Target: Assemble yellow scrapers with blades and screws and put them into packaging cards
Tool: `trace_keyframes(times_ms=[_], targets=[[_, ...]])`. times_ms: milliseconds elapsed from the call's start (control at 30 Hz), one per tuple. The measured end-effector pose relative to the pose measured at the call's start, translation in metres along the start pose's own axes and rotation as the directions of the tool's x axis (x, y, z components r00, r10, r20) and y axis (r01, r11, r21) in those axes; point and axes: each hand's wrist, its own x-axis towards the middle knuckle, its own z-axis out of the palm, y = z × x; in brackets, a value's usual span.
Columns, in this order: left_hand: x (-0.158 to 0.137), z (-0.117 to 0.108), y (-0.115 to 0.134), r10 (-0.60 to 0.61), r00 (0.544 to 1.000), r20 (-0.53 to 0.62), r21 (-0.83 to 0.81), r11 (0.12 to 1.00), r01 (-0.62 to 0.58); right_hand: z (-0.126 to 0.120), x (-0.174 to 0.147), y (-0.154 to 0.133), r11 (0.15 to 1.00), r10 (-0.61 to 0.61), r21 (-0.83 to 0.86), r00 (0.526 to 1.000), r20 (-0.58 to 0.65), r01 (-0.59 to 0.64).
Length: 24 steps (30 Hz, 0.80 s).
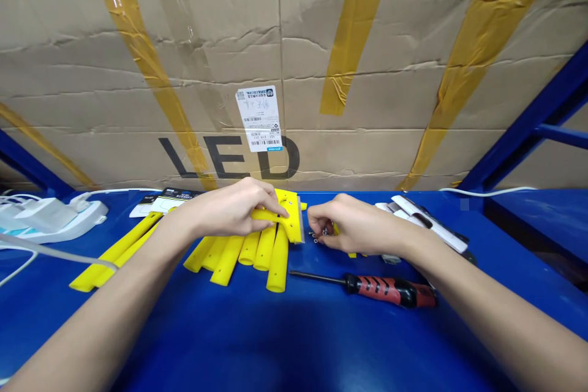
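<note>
My left hand [248, 211] is closed round a yellow scraper [294, 217], whose head with a pale blade edge faces right. Below and behind it lie several yellow tubular handles [228, 260], side by side on the blue surface. To the right, my right hand [344, 223] is curled with its fingertips pinched down at a small pile of screws [316, 236]; whatever sits between those fingers is hidden. Small yellow pieces show partly behind this hand. A screwdriver [386, 290] with a red and black grip lies just in front, its tip pointing left.
A large taped cardboard box [220, 43] stands upright along the back of the blue shelf [285, 349]. On the left are a white power strip [68, 220] with cables, two longer yellow handles [117, 251] and black-and-white cards [172, 199]. White-and-black packs [429, 223] lie behind my right forearm.
</note>
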Motion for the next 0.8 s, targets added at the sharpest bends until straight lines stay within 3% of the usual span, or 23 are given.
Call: trace_keyframes(times_ms=[233, 533, 633, 800], targets=[[-0.002, 0.000, -0.004, 0.042, 0.998, -0.042, -0.007, 0.999, -0.042, 0.010, 0.003, -0.005, 0.995, -0.037, -0.092, 0.999, -0.024, 0.034], [-0.003, 0.001, -0.005, 0.017, 1.000, -0.024, -0.040, 0.999, -0.018, 0.014, 0.006, -0.001, 1.000, -0.018, -0.013, 1.000, -0.023, 0.018], [-0.002, 0.002, -0.004, 0.026, 1.000, -0.015, -0.035, 0.999, -0.027, 0.010, 0.005, 0.000, 0.998, -0.046, 0.042, 0.990, -0.131, 0.052], [0.001, 0.002, -0.002, 0.052, 0.997, -0.055, -0.024, 0.998, -0.053, 0.004, 0.004, -0.007, 0.987, -0.101, 0.077, 0.924, -0.370, 0.139]])
